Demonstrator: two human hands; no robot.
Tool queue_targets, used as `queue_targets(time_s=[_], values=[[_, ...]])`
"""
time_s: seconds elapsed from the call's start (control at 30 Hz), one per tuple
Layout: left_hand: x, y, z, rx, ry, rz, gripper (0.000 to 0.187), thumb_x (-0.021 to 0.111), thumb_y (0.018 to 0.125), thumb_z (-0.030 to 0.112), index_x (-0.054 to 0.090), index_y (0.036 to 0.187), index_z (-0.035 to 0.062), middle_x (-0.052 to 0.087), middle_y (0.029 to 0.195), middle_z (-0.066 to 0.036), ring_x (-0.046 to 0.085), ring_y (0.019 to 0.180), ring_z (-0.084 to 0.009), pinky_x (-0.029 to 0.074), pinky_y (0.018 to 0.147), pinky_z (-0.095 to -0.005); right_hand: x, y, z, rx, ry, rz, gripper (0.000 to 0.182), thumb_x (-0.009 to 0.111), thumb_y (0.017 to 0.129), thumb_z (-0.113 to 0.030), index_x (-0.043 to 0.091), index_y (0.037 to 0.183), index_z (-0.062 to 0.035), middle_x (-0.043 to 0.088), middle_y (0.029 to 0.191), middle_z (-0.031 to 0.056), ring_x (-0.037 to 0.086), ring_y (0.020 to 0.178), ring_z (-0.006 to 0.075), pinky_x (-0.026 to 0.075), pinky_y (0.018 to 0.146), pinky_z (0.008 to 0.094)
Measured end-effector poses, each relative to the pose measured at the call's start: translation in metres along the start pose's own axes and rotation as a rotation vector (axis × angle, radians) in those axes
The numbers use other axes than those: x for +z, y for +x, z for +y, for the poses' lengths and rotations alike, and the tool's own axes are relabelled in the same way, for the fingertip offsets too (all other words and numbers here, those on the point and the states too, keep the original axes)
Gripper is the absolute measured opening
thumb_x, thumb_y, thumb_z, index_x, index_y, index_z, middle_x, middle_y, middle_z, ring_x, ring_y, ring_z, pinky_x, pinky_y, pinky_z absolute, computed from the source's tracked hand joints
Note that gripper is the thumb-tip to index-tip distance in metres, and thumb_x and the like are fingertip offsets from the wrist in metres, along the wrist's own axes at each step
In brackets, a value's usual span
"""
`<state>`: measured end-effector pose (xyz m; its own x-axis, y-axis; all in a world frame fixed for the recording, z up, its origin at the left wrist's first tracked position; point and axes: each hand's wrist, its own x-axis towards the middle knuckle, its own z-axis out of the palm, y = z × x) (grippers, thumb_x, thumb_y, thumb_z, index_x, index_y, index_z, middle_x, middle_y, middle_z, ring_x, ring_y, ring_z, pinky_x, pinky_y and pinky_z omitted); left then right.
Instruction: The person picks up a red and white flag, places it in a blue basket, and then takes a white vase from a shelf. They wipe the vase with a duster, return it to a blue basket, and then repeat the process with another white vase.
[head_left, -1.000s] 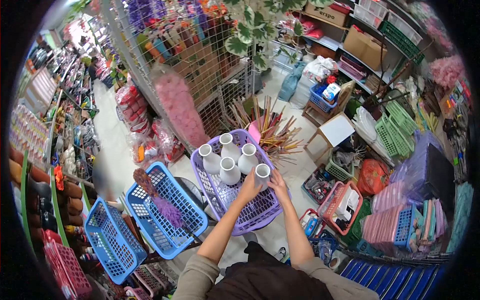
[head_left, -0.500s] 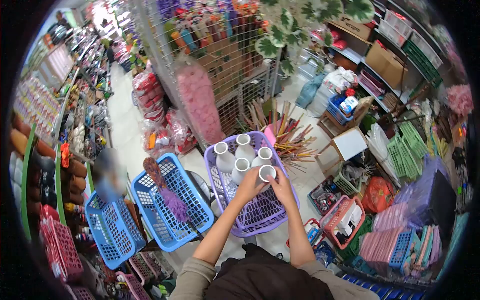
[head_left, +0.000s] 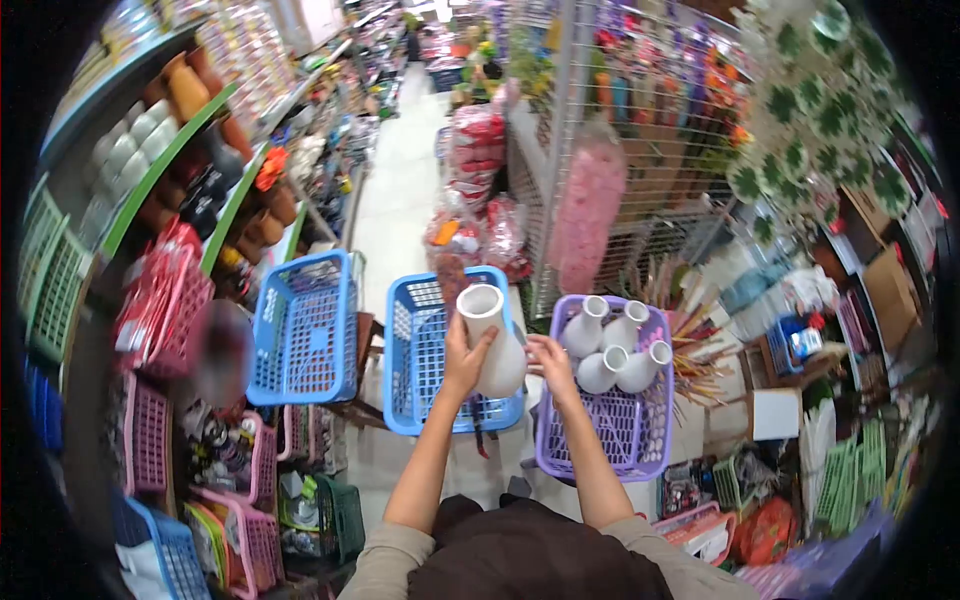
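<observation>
A white vase [head_left: 497, 362] with a wide round mouth stands tilted in my left hand [head_left: 461, 362], whose fingers and thumb wrap its left side. My right hand [head_left: 552, 366] is at the vase's right side, fingers loosely bent and apart, fingertips right at its surface. Below the vase is a blue basket [head_left: 404, 405]; a feather duster [head_left: 452, 278] lies in it, partly hidden by the vase. To the right, a purple basket [head_left: 553, 440] holds several more white vases [head_left: 602, 369] at its far end.
Another blue basket [head_left: 352, 345] rests on a stool at the left. Shelves with pots [head_left: 187, 90] and pink baskets [head_left: 148, 430] line the left side. A wire rack [head_left: 640, 230], a bundle of sticks [head_left: 700, 340] and a bag of pink items [head_left: 588, 215] stand beyond the purple basket.
The vase has come out of the purple basket and moved left over the blue basket, with my left hand around it. My view has turned left.
</observation>
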<state>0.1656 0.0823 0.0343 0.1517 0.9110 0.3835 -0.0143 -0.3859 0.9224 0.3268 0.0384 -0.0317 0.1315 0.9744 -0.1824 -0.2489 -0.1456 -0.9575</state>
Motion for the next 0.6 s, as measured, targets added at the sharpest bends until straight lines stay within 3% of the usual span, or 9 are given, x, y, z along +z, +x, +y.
queue_targets(time_s=[0.07,0.13,0.2,0.23,0.27,0.37,0.47,0.5,0.6], values=[[-0.037,-0.006,-0.004,-0.052,-0.081,0.172,0.050,0.063,0.083,0.019,0.040,0.123,-0.0020,0.052,0.115,-0.014,0.050,0.106,-0.0204,0.040,0.090,-0.0319,0.027,0.010,0.039,0.109,0.030,-0.053,0.036,0.055,0.086,-0.026,0.050,0.116,-0.0083,0.059,0.096,0.0062,0.056,0.077,0.0133,0.048,0.068,0.0273],[-0.068,-0.013,0.000,-0.038,-0.071,0.344,0.050,0.059,0.087,0.020,0.036,0.126,-0.0019,0.050,0.118,-0.013,0.048,0.110,-0.0196,0.036,0.094,-0.0313,0.049,0.018,0.083,0.390,0.112,-0.084,0.048,0.063,0.080,-0.023,0.044,0.120,-0.0053,0.056,0.106,0.0116,0.056,0.090,0.0178,0.045,0.076,0.0312],[-0.100,-0.022,-0.001,-0.059,-0.125,0.391,0.049,0.057,0.088,0.023,0.036,0.125,-0.0015,0.050,0.117,-0.012,0.047,0.109,-0.0198,0.034,0.095,-0.0313,0.071,0.017,0.108,0.376,-0.214,-0.054,0.058,0.066,0.076,-0.020,0.039,0.125,-0.0072,0.057,0.102,0.0065,0.053,0.086,0.0147,0.043,0.064,0.0275],[-0.111,-0.028,0.000,-0.035,-0.110,0.409,0.049,0.052,0.091,0.027,0.035,0.127,-0.0010,0.050,0.117,-0.011,0.048,0.106,-0.0189,0.035,0.093,-0.0301,0.078,0.020,0.124,0.357,-0.152,-0.063,0.068,0.069,0.072,-0.018,0.032,0.128,-0.0066,0.056,0.102,0.0085,0.052,0.091,0.0157,0.041,0.062,0.0284],[-0.129,-0.034,-0.019,-0.033,-0.039,0.432,0.046,0.049,0.093,0.030,0.036,0.125,-0.0004,0.053,0.112,-0.011,0.053,0.098,-0.0179,0.040,0.088,-0.0297,0.077,0.034,0.173,0.262,-0.295,0.020,0.065,0.067,0.072,-0.014,0.031,0.126,-0.0076,0.055,0.101,0.0102,0.054,0.085,0.0167,0.041,0.057,0.0303],[-0.159,-0.048,-0.043,-0.098,-0.219,0.501,0.042,0.044,0.094,0.035,0.041,0.118,0.0015,0.059,0.098,-0.011,0.059,0.081,-0.0159,0.048,0.072,-0.0282,0.092,0.025,0.162,0.371,-0.111,0.084,0.050,0.065,0.072,-0.009,0.039,0.115,-0.0076,0.056,0.087,0.0094,0.055,0.069,0.0179,0.042,0.050,0.0317],[-0.174,-0.057,-0.011,-0.273,-0.384,0.446,0.045,0.048,0.092,0.034,0.039,0.123,0.0029,0.057,0.100,-0.012,0.058,0.086,-0.0171,0.047,0.075,-0.0293,0.090,0.020,0.135,0.603,0.066,-0.028,0.020,0.062,0.071,-0.003,0.048,0.084,-0.0088,0.046,0.055,0.0021,0.043,0.043,0.0162,0.035,0.038,0.0310],[-0.177,-0.055,-0.007,-0.238,-0.411,0.460,0.044,0.050,0.091,0.036,0.041,0.120,0.0039,0.060,0.089,-0.010,0.061,0.073,-0.0165,0.050,0.063,-0.0288,0.092,0.017,0.126,0.564,0.003,0.013,0.018,0.061,0.071,-0.002,0.048,0.081,-0.0090,0.045,0.054,0.0014,0.042,0.043,0.0147,0.033,0.037,0.0298],[-0.194,-0.059,0.006,-0.256,-0.526,0.426,0.045,0.055,0.088,0.033,0.041,0.119,0.0035,0.060,0.089,-0.012,0.062,0.075,-0.0197,0.052,0.064,-0.0310,0.088,0.020,0.113,0.616,0.196,-0.049,0.012,0.059,0.072,-0.003,0.049,0.078,-0.0063,0.043,0.055,0.0007,0.038,0.041,0.0115,0.029,0.036,0.0266]])
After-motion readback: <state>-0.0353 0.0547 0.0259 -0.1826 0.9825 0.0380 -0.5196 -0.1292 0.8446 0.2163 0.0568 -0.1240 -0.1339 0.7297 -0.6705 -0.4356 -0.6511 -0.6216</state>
